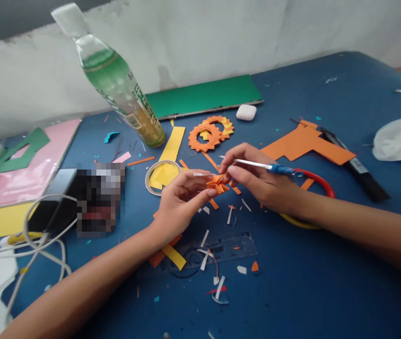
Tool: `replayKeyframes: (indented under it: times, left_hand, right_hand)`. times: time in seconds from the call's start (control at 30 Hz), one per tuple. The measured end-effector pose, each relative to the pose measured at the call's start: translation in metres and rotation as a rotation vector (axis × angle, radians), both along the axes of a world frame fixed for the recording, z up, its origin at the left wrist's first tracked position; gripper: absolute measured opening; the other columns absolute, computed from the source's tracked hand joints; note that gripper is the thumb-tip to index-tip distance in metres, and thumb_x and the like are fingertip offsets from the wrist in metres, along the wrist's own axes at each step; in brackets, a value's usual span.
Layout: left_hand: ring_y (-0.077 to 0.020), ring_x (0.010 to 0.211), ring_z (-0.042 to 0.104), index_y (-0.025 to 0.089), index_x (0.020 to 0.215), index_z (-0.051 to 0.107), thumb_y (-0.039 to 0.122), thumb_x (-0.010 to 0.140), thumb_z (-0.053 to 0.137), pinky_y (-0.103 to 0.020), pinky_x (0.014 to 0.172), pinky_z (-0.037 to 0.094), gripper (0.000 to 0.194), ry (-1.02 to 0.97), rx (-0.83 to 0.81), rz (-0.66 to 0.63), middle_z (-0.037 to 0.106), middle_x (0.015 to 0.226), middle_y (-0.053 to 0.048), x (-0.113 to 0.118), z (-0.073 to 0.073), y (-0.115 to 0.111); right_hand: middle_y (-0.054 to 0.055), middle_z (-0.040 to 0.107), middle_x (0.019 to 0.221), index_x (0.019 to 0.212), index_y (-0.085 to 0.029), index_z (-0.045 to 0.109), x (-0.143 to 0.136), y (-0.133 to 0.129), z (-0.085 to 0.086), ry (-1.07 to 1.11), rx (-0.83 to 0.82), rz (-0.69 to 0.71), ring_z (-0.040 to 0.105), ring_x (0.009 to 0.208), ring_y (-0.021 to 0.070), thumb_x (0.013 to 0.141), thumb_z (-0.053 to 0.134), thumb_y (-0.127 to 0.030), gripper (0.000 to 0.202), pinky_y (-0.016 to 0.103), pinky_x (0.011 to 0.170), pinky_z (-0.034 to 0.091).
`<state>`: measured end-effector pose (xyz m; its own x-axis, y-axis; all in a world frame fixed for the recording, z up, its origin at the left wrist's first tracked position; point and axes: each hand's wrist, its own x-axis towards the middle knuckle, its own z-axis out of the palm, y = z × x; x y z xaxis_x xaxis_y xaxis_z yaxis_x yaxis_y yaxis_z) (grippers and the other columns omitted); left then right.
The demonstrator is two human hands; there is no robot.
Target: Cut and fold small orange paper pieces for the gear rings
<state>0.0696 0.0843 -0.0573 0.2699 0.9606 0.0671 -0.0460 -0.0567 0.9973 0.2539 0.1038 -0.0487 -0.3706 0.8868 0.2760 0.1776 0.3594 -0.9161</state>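
A small folded orange paper piece [217,183] with pleated points is pinched in my left hand [182,193], above the blue table. A thin whitish strip [202,174] shows at the left fingertips; what it is I cannot tell. My right hand [253,176] has its fingertips at the right side of the folded paper. Across that hand's fingers rests a slim white pen-like tool [253,164] with a blue end, its thin tip pointing left. Behind the hands lie two rings of folded paper, one orange [205,143], the other orange and yellow [229,126].
A green-labelled bottle [115,80] stands at the back left. Nearby lie a tape roll [147,181], a green board [207,96], an eraser-like white block [246,112], orange paper [295,143], a black marker-like object [363,174], a red-yellow loop [327,186], a white cable [32,252] and paper scraps.
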Motion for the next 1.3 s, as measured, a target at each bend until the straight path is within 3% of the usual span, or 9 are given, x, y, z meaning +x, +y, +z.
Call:
replayKeyframes:
  times: [0.13,0.23,0.43,0.6,0.73,1.1,1.3]
  left_hand:
    - [-0.0150,0.075,0.070,0.017,0.093,0.058,0.018,0.074,0.068,-0.022,0.065,0.058,0.021,-0.024,-0.014,0.009,0.072,0.082,-0.002,0.000,0.002,0.002]
    - [-0.0129,0.070,0.069,0.017,0.096,0.057,0.019,0.075,0.067,-0.019,0.060,0.056,0.024,-0.036,-0.018,0.019,0.071,0.079,-0.001,0.000,0.003,0.004]
    - [-0.0106,0.064,0.067,0.018,0.102,0.051,0.019,0.073,0.068,-0.019,0.055,0.056,0.034,-0.062,0.016,0.121,0.069,0.089,-0.001,-0.003,0.004,0.008]
    - [-0.0117,0.069,0.068,0.020,0.106,0.047,0.018,0.071,0.069,-0.018,0.054,0.057,0.041,-0.089,0.035,0.144,0.069,0.096,-0.003,-0.004,0.004,0.007]
    - [-0.0122,0.069,0.068,0.021,0.106,0.049,0.017,0.073,0.068,-0.021,0.059,0.059,0.038,-0.070,0.077,0.110,0.069,0.096,-0.003,-0.004,0.003,0.005]
    - [-0.0169,0.086,0.068,0.021,0.111,0.051,0.018,0.081,0.061,-0.025,0.070,0.060,0.032,0.058,0.142,0.028,0.069,0.098,-0.005,-0.007,0.000,-0.001]
    - [-0.0160,0.090,0.068,0.021,0.114,0.052,0.014,0.080,0.061,-0.026,0.080,0.058,0.036,0.226,0.326,0.054,0.069,0.103,-0.005,-0.008,-0.005,-0.003]
  right_hand:
    - [0.003,0.054,0.077,0.078,-0.018,0.053,0.010,0.011,0.005,-0.293,0.258,-0.065,0.051,0.073,0.0146,0.094,0.033,-0.037,0.032,0.029,0.067,0.040]
    - [0.004,0.051,0.074,0.066,-0.018,0.050,0.017,0.018,0.010,-0.389,0.444,-0.103,0.049,0.074,0.0163,0.094,0.028,-0.039,0.041,0.031,0.069,0.037]
    - [0.001,0.046,0.058,0.067,-0.019,0.042,0.020,0.017,0.017,-0.613,0.224,0.005,0.041,0.052,0.0125,0.094,0.018,-0.044,0.044,0.026,0.051,0.028]
    - [0.001,0.048,0.053,0.077,-0.016,0.050,0.020,0.014,0.011,-0.876,0.464,0.110,0.035,0.044,0.0121,0.092,0.021,-0.036,0.038,0.025,0.046,0.017]
    - [0.001,0.049,0.051,0.081,-0.016,0.052,0.020,0.014,0.007,-1.078,0.604,0.063,0.037,0.044,0.0132,0.090,0.028,-0.029,0.029,0.026,0.046,0.013]
    - [0.004,0.057,0.056,0.084,-0.016,0.054,0.020,0.015,0.003,-1.096,0.747,0.143,0.046,0.047,0.0142,0.091,0.032,-0.030,0.027,0.026,0.048,0.013]
    - [0.004,0.057,0.052,0.084,-0.016,0.054,0.021,0.014,0.001,-1.136,0.799,0.143,0.044,0.042,0.0135,0.087,0.035,-0.024,0.020,0.026,0.048,0.011]
